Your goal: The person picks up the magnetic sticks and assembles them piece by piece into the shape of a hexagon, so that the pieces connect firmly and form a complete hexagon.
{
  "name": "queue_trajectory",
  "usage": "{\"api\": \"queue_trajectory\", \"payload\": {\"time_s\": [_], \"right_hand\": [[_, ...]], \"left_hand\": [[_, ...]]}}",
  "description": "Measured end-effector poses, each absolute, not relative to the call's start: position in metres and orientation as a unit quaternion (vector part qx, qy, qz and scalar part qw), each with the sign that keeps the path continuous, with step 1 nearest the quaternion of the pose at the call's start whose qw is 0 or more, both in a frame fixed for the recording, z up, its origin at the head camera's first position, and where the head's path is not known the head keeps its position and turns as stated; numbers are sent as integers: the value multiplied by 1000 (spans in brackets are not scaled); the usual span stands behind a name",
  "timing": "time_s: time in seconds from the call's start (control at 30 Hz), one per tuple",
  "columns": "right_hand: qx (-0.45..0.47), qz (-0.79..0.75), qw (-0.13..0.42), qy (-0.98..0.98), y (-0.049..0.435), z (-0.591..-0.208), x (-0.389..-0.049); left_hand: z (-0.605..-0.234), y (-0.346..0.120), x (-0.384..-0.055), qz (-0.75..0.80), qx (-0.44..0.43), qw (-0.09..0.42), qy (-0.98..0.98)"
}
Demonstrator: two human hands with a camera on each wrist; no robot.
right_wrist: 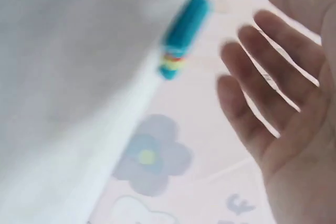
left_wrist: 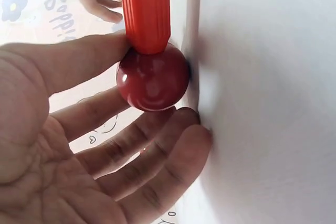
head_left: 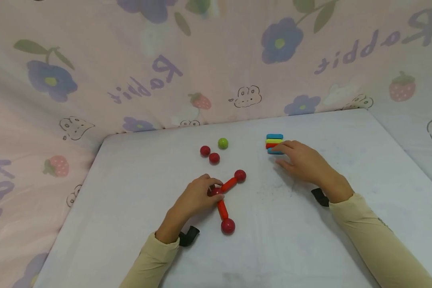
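Note:
My left hand (head_left: 198,195) pinches a dark red ball (left_wrist: 152,80) between thumb and fingers, low over the table. Two ribbed red rods stick out of that ball: one rod (head_left: 229,184) runs up to a second red ball (head_left: 240,175), the other rod (head_left: 222,210) down to a third red ball (head_left: 228,226). Over at the right, my right hand (head_left: 304,162) hovers by a row of short coloured rods, fingers spread and palm bare in the right wrist view. The nearest is a blue rod (right_wrist: 186,24); red, yellow and blue ones lie behind it.
Two loose red balls (head_left: 205,151) and a green ball (head_left: 223,143) lie toward the back of the white table (head_left: 137,176). A pink patterned cloth (head_left: 209,60) hangs behind the far edge and along the sides.

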State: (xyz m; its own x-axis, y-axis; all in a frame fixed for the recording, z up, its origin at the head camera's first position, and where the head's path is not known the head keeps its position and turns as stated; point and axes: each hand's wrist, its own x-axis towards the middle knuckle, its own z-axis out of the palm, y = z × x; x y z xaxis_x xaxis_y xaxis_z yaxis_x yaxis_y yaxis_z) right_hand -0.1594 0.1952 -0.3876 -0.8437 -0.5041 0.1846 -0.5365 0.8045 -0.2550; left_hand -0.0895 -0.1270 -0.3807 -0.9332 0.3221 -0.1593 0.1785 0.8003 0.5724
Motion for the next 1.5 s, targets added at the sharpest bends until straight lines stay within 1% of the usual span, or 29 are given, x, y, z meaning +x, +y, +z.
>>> {"api": "queue_trajectory", "payload": {"time_s": [0.13, 0.37, 0.63, 0.8, 0.93, 1.1, 1.23, 1.4, 1.5], "right_hand": [[274, 123, 61, -952, 200, -394, -166], [240, 105, 41, -964, 201, -397, -168], [257, 147, 37, -955, 203, -398, -166], [238, 166, 1, -957, 202, -397, -167], [228, 175, -23, -958, 202, -400, -164], [236, 183, -20, -954, 204, -405, -162], [240, 192, -21, -951, 199, -401, -162], [243, 207, -43, -947, 181, -397, -154], [261, 200, -50, -943, 167, -398, -148]], "left_hand": [[-380, -126, -89, 287, 130, 133, 940], [-376, -126, -90, 287, 122, 149, 938], [-374, -129, -88, 267, 125, 181, 938], [-376, -128, -88, 256, 123, 169, 944], [-380, -127, -86, 248, 125, 170, 945], [-382, -126, -84, 249, 134, 174, 943], [-380, -124, -87, 264, 130, 174, 940], [-380, -123, -88, 284, 120, 155, 939], [-380, -123, -87, 284, 132, 137, 940]]}}
